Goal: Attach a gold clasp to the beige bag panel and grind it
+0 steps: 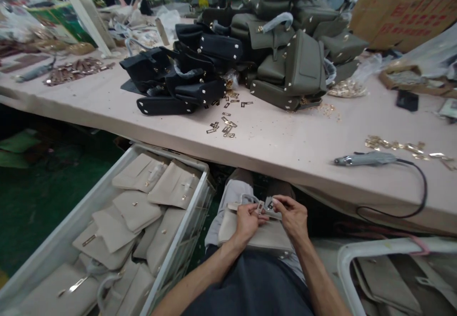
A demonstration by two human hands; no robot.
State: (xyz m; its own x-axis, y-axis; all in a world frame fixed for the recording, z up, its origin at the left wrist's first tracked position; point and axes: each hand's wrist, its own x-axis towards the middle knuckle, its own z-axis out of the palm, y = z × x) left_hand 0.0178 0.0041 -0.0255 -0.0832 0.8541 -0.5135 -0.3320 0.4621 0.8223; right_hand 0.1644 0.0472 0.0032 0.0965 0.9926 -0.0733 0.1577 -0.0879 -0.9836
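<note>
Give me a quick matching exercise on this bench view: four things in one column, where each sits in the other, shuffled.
Things:
1. beige leather handbag
2. grey handheld power tool with black cord
3. pile of black leather handbags
4. loose small brass metal plates

Places:
A. on the pink tabletop, right side, near its front edge
B. on the person's lap, under the left hand and right hand
C. scattered on the table in front of the bag piles
D. on the table, left of the olive-green handbags

Pairs: 1-B, 2-A, 3-D, 4-C
</note>
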